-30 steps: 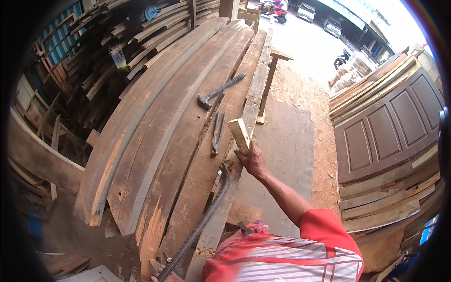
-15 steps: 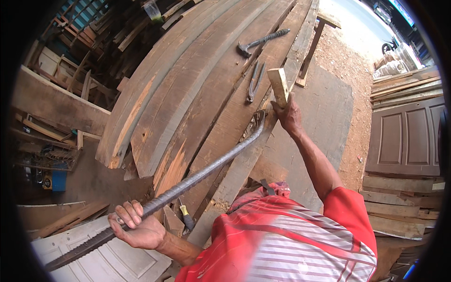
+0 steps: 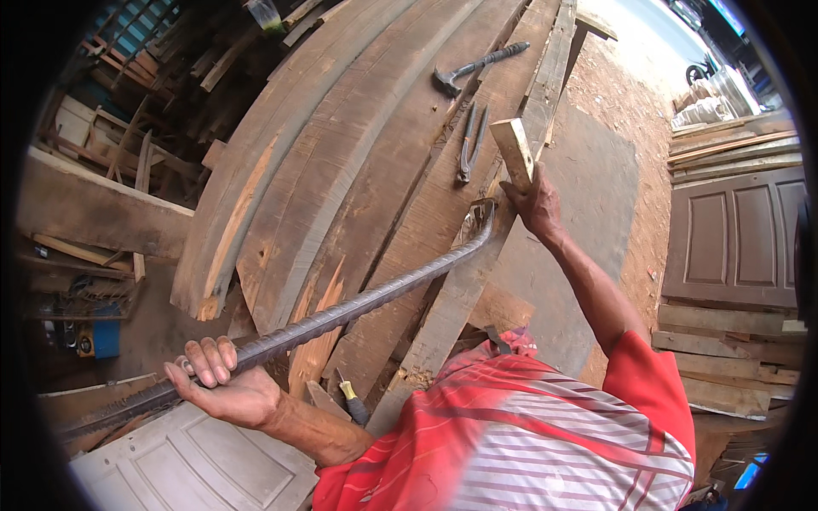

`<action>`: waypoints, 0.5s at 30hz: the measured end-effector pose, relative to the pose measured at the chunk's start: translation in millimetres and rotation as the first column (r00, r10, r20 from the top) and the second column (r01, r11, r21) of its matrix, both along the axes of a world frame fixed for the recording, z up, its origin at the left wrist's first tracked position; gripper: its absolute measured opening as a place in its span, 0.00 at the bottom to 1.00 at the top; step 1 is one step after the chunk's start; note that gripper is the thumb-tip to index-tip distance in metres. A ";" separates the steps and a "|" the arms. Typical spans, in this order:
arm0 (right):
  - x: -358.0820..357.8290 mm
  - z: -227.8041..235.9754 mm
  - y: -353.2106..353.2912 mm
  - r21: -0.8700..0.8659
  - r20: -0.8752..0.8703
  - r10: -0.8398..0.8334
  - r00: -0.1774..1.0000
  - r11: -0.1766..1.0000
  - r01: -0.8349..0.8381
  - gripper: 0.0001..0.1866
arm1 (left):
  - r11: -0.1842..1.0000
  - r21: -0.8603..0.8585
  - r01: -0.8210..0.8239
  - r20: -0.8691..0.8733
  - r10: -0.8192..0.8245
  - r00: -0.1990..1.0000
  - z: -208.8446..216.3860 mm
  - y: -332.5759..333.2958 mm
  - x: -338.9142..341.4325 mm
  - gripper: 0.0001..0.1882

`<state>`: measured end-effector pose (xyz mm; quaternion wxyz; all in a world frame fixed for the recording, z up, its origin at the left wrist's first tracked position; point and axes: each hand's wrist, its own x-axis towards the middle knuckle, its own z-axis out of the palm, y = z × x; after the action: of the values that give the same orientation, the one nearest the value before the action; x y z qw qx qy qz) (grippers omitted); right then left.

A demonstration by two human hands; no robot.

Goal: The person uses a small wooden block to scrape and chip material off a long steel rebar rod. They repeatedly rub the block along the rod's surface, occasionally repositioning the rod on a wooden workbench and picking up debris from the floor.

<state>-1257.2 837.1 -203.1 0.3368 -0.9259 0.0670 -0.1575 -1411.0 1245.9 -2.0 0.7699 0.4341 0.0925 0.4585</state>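
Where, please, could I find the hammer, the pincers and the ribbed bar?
Hammer (image 3: 487, 61), head view: middle of the handle.
Pincers (image 3: 465, 164), head view: where the handles meet.
Ribbed bar (image 3: 358, 306), head view: middle of the shaft.

Couldn't read a single word or number anywhere, sorry. The closest thing to a sign was a bright blue panel (image 3: 726, 15) way up at the top right, and whatever was on it was too small and blurry to make out. The red and white striped shirt (image 3: 579, 443) had a small pale mark (image 3: 368, 492) low down on the left, but it was too tiny to tell if that was lettering. Same deal with the blue box (image 3: 106, 336) off to the left: there was a yellow-and-dark patch (image 3: 85, 344) at its left edge, nothing legible though.
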 end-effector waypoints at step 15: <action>5.5 -9.6 0.8 0.073 0.040 -0.024 0.999 0.997 0.021 0.30 | 0.849 0.502 0.165 0.159 -0.278 0.947 92.5 -107.0 59.5 0.17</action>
<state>-1251.6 837.9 -212.6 0.3697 -0.9087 0.0764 -0.1779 -1351.5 1138.9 90.6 0.6905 0.5650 -0.1640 0.4209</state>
